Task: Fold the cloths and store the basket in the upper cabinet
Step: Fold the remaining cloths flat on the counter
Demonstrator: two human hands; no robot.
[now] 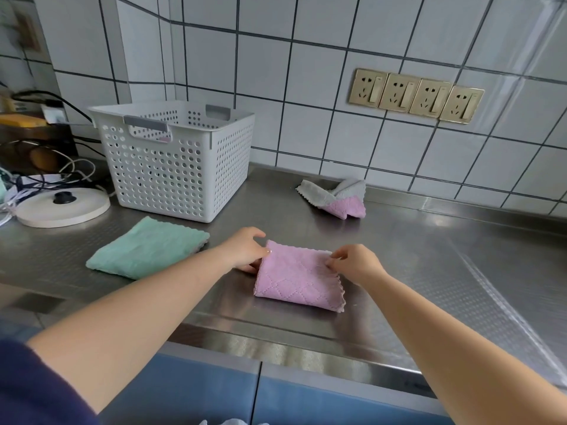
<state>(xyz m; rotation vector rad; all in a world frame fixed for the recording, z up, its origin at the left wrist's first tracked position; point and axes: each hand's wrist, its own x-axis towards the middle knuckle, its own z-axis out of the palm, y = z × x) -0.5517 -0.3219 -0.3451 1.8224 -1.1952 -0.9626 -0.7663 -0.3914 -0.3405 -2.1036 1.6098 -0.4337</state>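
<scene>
Two hands (245,250) (356,263) on quilted pink cloth (299,282)

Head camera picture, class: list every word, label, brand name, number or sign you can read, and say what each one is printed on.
None can be read.
White basket: perforated plastic, no label showing.
Wall sockets: only slots and switches, no lettering visible.
Pink cloth, green cloth, crumpled cloth: no tags visible.
Clutter at far left: too blurred to tell.
</scene>
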